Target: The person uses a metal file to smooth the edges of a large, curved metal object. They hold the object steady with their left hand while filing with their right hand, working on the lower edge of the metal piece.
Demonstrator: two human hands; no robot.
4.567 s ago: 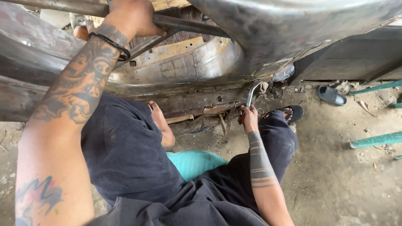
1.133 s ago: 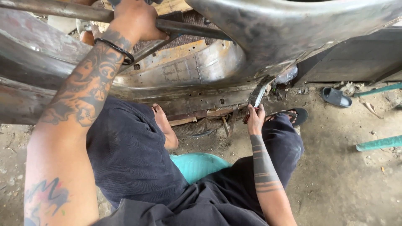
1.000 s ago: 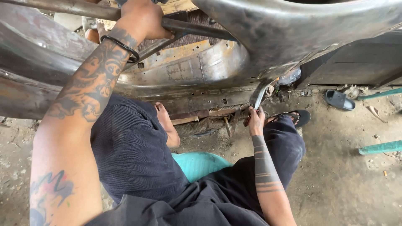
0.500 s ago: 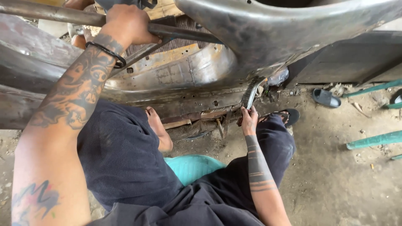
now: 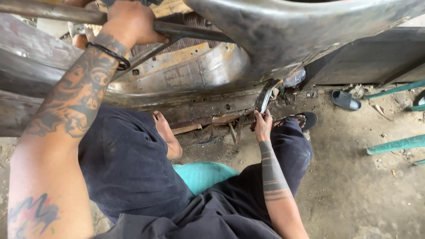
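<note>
Head view: our left hand (image 5: 133,22) clenched round steel bar (image 5: 53,12); right hand (image 5: 263,126) grasping wire brush (image 5: 264,95) against rusty panel edge (image 5: 230,104). Risk: brush slips, knuckles scrape sharp metal.

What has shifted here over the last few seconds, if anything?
Very little. The right hand keeps the wire brush against the lower edge of the metal body, its position varying only slightly up and down. The left hand stays clamped on the bar. Nothing was picked up or let go.
</note>
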